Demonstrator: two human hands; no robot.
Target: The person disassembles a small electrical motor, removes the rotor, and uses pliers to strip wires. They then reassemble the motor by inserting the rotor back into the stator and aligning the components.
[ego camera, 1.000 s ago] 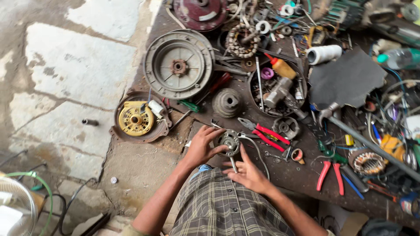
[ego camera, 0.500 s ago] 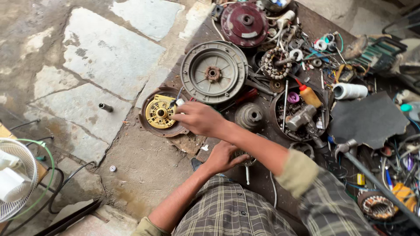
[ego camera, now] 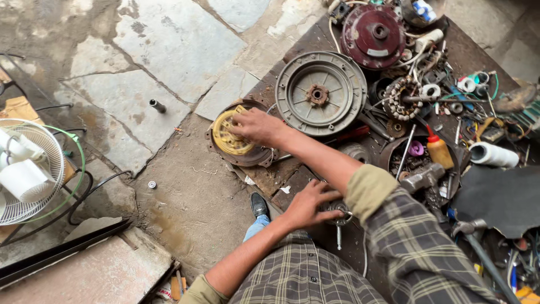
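My right hand (ego camera: 259, 126) reaches across to the left and its fingers curl over the edge of a yellow ribbed disc (ego camera: 226, 137). The disc lies in a rusty round housing (ego camera: 250, 159) at the edge of a dark work board. My left hand (ego camera: 306, 202) stays close to my body, fingers spread and gripping a small round metal part (ego camera: 339, 209) with a thin pin sticking out below it. My checked sleeve covers part of the board.
A large grey round cover (ego camera: 320, 93), a red-brown motor cover (ego camera: 374, 34), a wound coil ring (ego camera: 400, 97), an orange bottle (ego camera: 439, 149), a hammer (ego camera: 422, 177) and a white roll (ego camera: 495, 155) crowd the board. A white fan (ego camera: 28, 169) stands left. A small metal cylinder (ego camera: 157, 106) lies on the stone floor.
My right hand left the small metal part, crossed over the left arm and landed on the yellow disc. The left hand stayed on the small part. My view swung left.
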